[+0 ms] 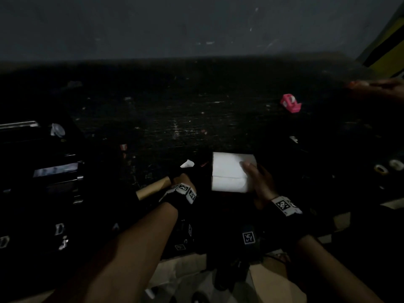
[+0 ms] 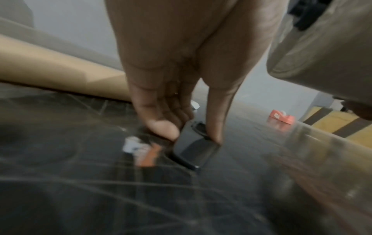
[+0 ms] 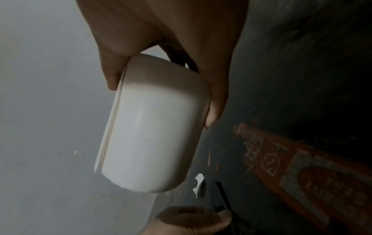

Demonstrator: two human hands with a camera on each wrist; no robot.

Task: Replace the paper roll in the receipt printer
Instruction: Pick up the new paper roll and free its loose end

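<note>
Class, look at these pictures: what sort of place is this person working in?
Probably a dim craft or packing workbench: a scratched dark cutting mat, a pink tape dispenser, tape rolls and a brown paper roll.

Both forearms reach forward, the left hand [image 2: 177, 89] pinching downward with thumb and fingers, the right hand [image 1: 260, 182] curled in a grip.

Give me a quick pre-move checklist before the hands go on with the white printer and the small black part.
1. Right hand grips the white rounded plastic printer: ok.
2. Left hand pinches the small glossy black part, thumb and finger on opposite sides: ok.
3. Black part touching the dark scratched worktop: ok.
4. Printer lifted clear of the worktop: cannot tell.
5. Fresh paper roll within view: cannot tell; only a brown cardboard tube lies beside the left hand.
6. Lighting adequate: not ok, head view very dark.
</note>
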